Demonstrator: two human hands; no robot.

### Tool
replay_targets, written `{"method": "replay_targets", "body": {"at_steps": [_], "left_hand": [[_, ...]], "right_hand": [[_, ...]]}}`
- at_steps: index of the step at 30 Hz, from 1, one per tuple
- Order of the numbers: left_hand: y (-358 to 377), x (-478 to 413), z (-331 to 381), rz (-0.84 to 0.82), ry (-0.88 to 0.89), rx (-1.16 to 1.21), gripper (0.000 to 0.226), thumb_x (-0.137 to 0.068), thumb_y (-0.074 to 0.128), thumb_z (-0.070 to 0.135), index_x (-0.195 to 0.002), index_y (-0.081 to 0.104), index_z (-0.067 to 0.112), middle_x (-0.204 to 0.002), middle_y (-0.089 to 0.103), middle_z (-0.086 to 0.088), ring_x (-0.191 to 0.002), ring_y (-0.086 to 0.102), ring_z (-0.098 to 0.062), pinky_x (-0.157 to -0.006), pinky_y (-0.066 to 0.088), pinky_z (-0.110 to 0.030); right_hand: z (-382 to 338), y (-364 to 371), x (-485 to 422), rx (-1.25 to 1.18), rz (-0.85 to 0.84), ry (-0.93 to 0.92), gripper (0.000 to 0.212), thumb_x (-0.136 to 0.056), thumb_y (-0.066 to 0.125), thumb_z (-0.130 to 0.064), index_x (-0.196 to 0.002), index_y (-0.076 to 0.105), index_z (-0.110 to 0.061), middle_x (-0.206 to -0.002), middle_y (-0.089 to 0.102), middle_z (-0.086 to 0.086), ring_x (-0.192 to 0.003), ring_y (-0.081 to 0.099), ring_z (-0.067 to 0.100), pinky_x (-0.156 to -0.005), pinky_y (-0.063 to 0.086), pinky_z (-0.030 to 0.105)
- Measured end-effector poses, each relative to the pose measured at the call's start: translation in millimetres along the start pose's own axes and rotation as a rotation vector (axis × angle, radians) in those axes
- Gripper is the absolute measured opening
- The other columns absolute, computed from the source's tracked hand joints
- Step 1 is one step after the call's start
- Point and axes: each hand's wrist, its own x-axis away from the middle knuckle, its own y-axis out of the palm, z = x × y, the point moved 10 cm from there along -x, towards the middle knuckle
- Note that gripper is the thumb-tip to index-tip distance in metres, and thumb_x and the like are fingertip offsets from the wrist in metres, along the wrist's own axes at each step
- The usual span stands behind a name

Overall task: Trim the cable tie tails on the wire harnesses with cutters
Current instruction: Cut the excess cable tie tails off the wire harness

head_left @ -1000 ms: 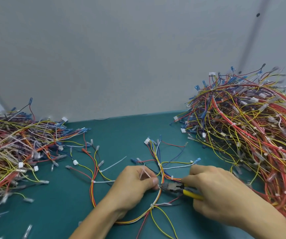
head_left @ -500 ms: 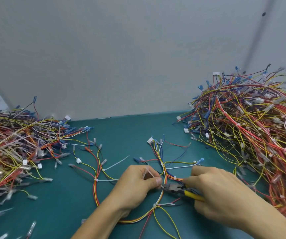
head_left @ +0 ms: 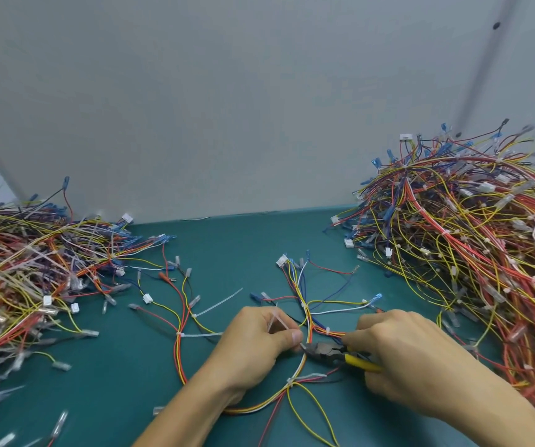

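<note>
Your right hand (head_left: 411, 359) sits low, right of centre, knuckles up, fingers wrapped round the yellow handles of the cutters (head_left: 327, 350). Their dark nose points left and meets the wire harness (head_left: 305, 304) at its bundle. Your left hand (head_left: 256, 343), just left of that, pinches a white cable tie tail (head_left: 276, 321) between thumb and forefinger, thumb tip right against the cutter nose. Whether the blades have closed on the tie, I can't tell. Both forearms come in from the bottom edge.

Around you: grey wall (head_left: 227, 108) across the top and green table (head_left: 227, 253) below. The tall pile (head_left: 472, 253) at the right crowds your right wrist, and a flatter pile (head_left: 34, 269) fills the left edge. A loose harness (head_left: 182, 317) with long white tails lies beside your left hand. Bare green runs from the harness tips up to the wall's foot.
</note>
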Motion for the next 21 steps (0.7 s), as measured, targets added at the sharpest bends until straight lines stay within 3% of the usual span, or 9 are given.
{"method": "replay_targets", "body": {"at_steps": [4, 8, 11, 16, 21], "left_hand": [[-0.5, 4.3, -0.9, -0.023, -0.103, 0.249, 0.025, -0.097, 0.048, 0.008, -0.074, 0.054, 0.012, -0.065, 0.059, -0.001, -0.039, 0.029, -0.006, -0.041, 0.02, -0.018], [-21.4, 11.0, 10.4, 0.058, -0.056, 0.247, 0.033, -0.093, 0.035, 0.0, -0.072, 0.059, 0.01, -0.064, 0.058, -0.002, -0.049, 0.047, -0.012, -0.048, 0.035, -0.024], [-25.6, 20.1, 19.2, 0.028, 0.011, 0.084, 0.028, -0.086, 0.035, 0.001, -0.076, 0.059, 0.011, -0.052, 0.047, 0.001, -0.049, 0.046, -0.015, -0.051, 0.038, -0.026], [-13.2, 46.4, 31.5, -0.088, 0.258, -0.325, 0.003, -0.073, 0.058, 0.029, -0.077, 0.058, 0.029, -0.048, 0.035, 0.011, -0.05, 0.03, -0.007, -0.051, 0.028, -0.023], [-4.8, 57.4, 24.0, 0.004, 0.345, -0.487, 0.025, -0.073, 0.076, 0.036, -0.084, 0.054, 0.035, -0.053, 0.035, 0.009, -0.054, 0.036, -0.007, -0.052, 0.029, -0.016]], "right_hand": [[7.8, -5.1, 2.7, -0.07, 0.082, 0.036, 0.02, -0.083, 0.042, -0.033, -0.1, 0.05, -0.025, -0.098, 0.045, -0.009, -0.093, 0.052, 0.019, -0.067, 0.041, 0.029], [10.6, -13.2, 8.0, -0.125, 0.144, 0.032, 0.03, -0.082, 0.045, -0.035, -0.111, 0.051, -0.031, -0.105, 0.045, -0.012, -0.099, 0.053, 0.017, -0.078, 0.047, 0.033], [2.9, -13.5, 9.5, -0.146, 0.137, -0.014, 0.03, -0.079, 0.046, -0.034, -0.109, 0.05, -0.032, -0.102, 0.043, -0.013, -0.097, 0.051, 0.015, -0.077, 0.046, 0.032], [-1.6, -12.9, 10.4, -0.143, 0.12, -0.027, 0.029, -0.078, 0.046, -0.035, -0.106, 0.049, -0.03, -0.101, 0.042, -0.013, -0.096, 0.05, 0.014, -0.077, 0.046, 0.031], [-4.8, -9.4, 10.3, -0.137, 0.098, -0.041, 0.028, -0.078, 0.047, -0.036, -0.106, 0.048, -0.03, -0.1, 0.041, -0.013, -0.097, 0.05, 0.015, -0.078, 0.046, 0.032]]}}
